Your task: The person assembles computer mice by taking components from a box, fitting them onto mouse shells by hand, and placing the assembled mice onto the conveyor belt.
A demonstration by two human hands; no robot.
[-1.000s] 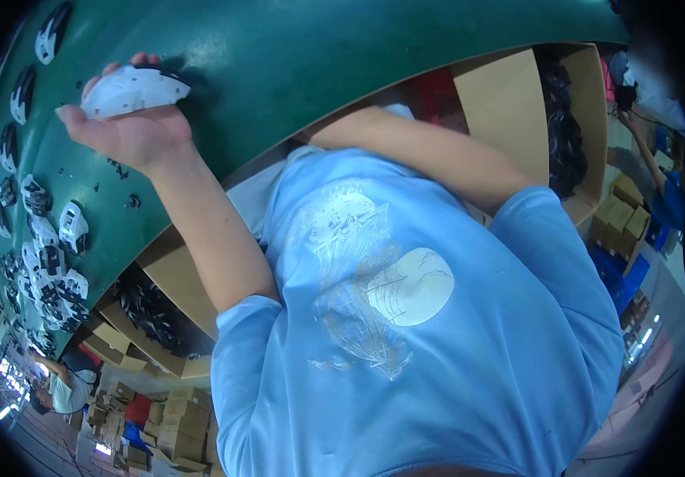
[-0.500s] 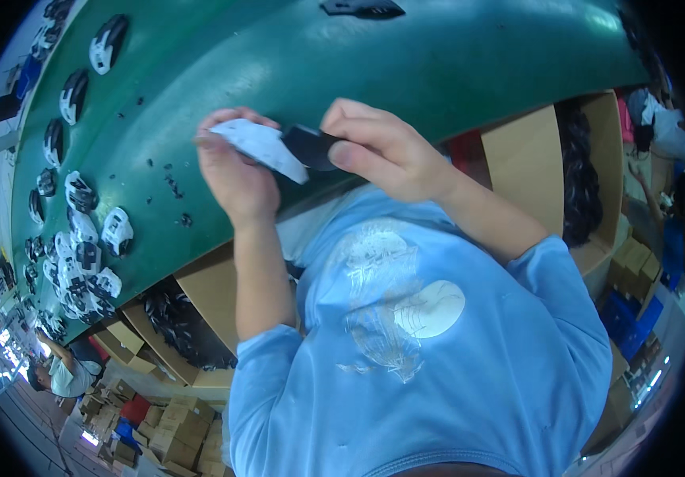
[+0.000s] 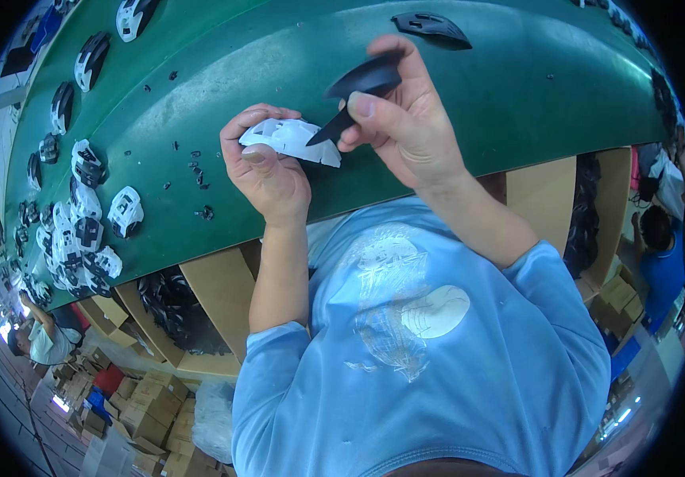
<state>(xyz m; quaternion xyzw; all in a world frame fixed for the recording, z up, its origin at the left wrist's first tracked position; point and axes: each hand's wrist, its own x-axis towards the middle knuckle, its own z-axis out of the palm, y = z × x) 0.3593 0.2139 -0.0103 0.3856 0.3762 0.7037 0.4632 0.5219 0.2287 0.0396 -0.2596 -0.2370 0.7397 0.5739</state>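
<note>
While the left hand (image 3: 275, 179) grips one white shell (image 3: 295, 141) above the green table (image 3: 517, 95), the right hand (image 3: 414, 135) pinches black plastic (image 3: 368, 75), one piece or two I cannot tell, its pointed tip overlapping the shell in view, contact unclear; one black shell (image 3: 431, 29) lies beyond the right hand; one white-and-black shell (image 3: 125, 211) sits beside a heap (image 3: 64, 238) too crowded to count; two cartons (image 3: 215, 290) of black parts flank the person.
</note>
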